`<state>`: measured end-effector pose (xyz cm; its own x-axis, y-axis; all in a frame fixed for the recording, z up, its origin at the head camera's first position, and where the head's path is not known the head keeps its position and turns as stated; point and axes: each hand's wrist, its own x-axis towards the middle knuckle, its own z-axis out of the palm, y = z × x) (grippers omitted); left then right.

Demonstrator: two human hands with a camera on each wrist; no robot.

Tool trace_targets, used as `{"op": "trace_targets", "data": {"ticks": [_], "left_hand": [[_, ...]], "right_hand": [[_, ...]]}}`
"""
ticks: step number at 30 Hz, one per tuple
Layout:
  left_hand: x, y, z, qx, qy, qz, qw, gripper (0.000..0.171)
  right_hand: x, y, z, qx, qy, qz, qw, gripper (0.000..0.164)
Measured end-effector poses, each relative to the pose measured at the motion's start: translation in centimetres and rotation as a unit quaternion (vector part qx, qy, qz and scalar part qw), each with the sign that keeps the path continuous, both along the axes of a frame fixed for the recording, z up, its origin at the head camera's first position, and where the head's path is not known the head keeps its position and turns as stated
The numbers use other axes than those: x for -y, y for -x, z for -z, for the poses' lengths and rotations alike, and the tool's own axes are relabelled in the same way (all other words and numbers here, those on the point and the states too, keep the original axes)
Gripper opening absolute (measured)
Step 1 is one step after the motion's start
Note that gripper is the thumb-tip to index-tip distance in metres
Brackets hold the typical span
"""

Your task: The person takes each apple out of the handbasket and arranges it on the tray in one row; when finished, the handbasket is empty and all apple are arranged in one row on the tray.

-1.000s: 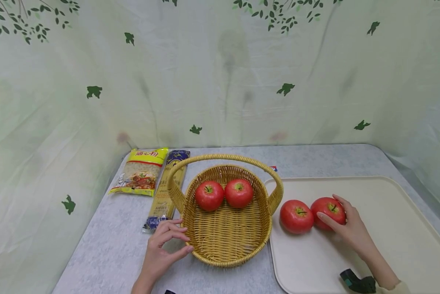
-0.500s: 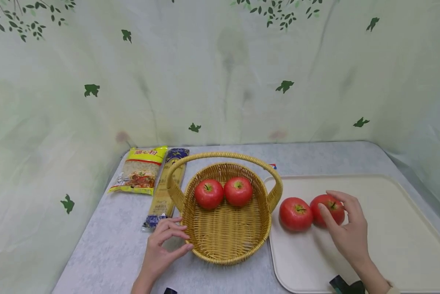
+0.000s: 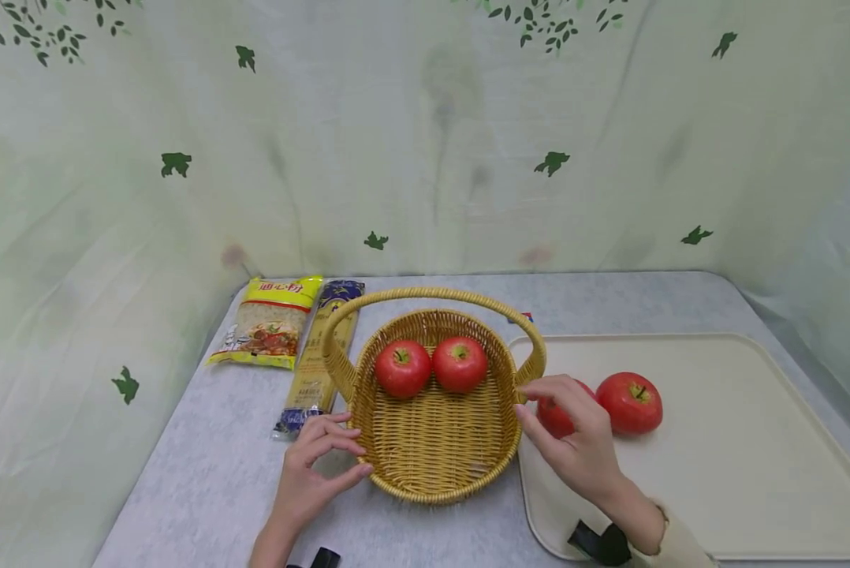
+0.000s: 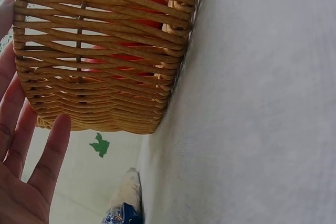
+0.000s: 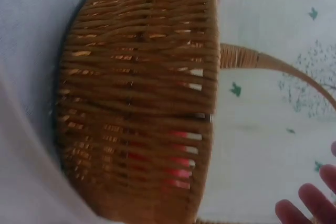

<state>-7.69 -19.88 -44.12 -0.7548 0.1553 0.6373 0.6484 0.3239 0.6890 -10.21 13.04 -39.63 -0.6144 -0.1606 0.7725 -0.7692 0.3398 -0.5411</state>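
Observation:
A round wicker basket (image 3: 434, 450) with a tall arched handle stands mid-table, two red apples (image 3: 403, 368) side by side at its back. My left hand (image 3: 316, 465) is at the basket's left rim, thumb and fingers spread apart; in the left wrist view its fingers (image 4: 51, 156) lie along the woven wall. At the right rim is my right hand (image 3: 574, 438), empty, its fingers slightly bent. The right wrist view shows its fingertips (image 5: 315, 203) beyond the basket's rim. Behind that hand, a partly hidden apple (image 3: 554, 416) and a fully visible apple (image 3: 629, 403) sit on the tray.
The cream tray (image 3: 744, 465) covers the table's right side, its left edge close to the basket. Left of the basket lie a yellow food bag (image 3: 269, 323) and a long spaghetti packet (image 3: 318, 359). A leaf-patterned curtain (image 3: 425, 158) surrounds the back and sides.
My right hand has come off the right-hand tray apple and moved left to the basket's right rim. Both tray apples stay put. My left hand holds its place at the left rim.

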Motion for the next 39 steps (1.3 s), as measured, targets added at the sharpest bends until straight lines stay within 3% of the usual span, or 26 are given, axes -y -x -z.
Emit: {"op": "trace_targets", "data": {"ticks": [4, 9, 12, 16, 19, 23, 28, 33, 36, 39], "left_hand": [[0.0, 0.0, 0.0, 0.006, 0.004, -0.003, 1.0000, 0.036], [0.0, 0.0, 0.0, 0.007, 0.008, -0.009, 0.9999, 0.036], [0.0, -0.1, 0.0, 0.016, 0.010, -0.013, 0.9997, 0.036], [-0.1, -0.2, 0.0, 0.024, 0.010, -0.014, 0.9996, 0.035], [-0.1, -0.2, 0.0, 0.019, 0.008, -0.013, 0.9997, 0.036], [-0.1, -0.3, 0.0, 0.019, 0.007, -0.015, 0.9997, 0.036], [0.0, -0.3, 0.0, 0.019, 0.008, -0.015, 0.9997, 0.037], [0.1, -0.3, 0.0, 0.012, 0.008, -0.015, 0.9998, 0.038], [0.1, -0.2, 0.0, 0.013, 0.006, -0.013, 0.9998, 0.037], [0.1, -0.1, 0.1, 0.013, 0.006, -0.009, 0.9999, 0.036]], "right_hand": [[1.6, 0.7, -0.2, 0.011, -0.020, -0.027, 0.999, 0.028], [3.1, 1.3, -0.6, 0.096, -0.053, -0.068, 0.992, 0.031], [4.1, 1.4, -1.0, 0.120, -0.070, -0.086, 0.987, 0.030], [5.1, 2.1, -1.6, 0.102, -0.115, -0.074, 0.985, 0.030], [5.7, 3.2, -1.9, 0.126, -0.150, -0.062, 0.979, 0.032], [6.3, 4.8, -1.8, 0.206, -0.192, -0.041, 0.959, 0.039], [6.9, 6.3, -1.5, 0.295, -0.265, 0.009, 0.918, 0.051], [7.5, 7.4, -1.2, 0.343, -0.331, 0.036, 0.878, 0.062], [7.6, 7.9, -1.2, 0.357, -0.350, 0.042, 0.865, 0.063], [7.7, 8.1, -1.0, 0.353, -0.364, 0.046, 0.860, 0.062]]}}
